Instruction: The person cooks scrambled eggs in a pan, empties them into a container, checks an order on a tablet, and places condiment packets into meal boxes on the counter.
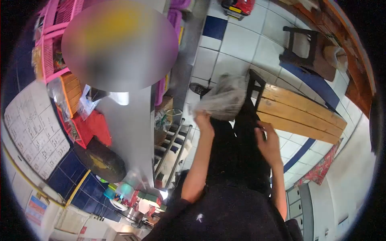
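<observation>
Plastic bag (226, 97) in left grip (204, 121), contents blurred

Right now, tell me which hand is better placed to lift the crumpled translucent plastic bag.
Likely the left hand: it appears to grip the near-left edge of the plastic bag. The right hand is apart from it, near the brown wooden-plank bench.

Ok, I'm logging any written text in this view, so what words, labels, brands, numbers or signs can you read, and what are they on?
No text can be read for certain.
White gridded sheet, far left: dark writing, too small and blurred.
Blue-and-red poster, lower left: too small.
Small white mark on the dark shirt: no letters clear.
Plastic bag in the left hand: blurred, no print discernible.
</observation>
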Tool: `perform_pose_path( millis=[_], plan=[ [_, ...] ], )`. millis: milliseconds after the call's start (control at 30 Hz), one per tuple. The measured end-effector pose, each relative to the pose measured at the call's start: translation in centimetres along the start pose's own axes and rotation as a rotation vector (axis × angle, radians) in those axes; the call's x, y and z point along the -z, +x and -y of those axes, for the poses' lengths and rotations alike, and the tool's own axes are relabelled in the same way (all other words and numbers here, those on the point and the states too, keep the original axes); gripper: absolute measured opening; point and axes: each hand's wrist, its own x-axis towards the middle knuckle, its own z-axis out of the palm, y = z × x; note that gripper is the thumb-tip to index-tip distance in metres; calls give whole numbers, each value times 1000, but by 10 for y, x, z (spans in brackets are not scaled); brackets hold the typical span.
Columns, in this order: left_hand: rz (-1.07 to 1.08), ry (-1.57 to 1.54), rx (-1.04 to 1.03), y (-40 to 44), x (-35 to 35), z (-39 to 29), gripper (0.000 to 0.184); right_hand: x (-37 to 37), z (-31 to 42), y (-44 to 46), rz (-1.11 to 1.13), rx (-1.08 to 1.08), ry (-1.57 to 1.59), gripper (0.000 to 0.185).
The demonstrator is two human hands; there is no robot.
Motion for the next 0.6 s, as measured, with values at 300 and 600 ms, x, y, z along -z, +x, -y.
perform_pose_path(
  millis=[300,600],
  plan=[
    [-591,931,-1163,78,74,-88,34,-13,-193,-22,85,-283,-75,25],
    [677,1183,-340,-47,109,-61,31,-62,-191,41,309,-199,147,29]
  ],
)
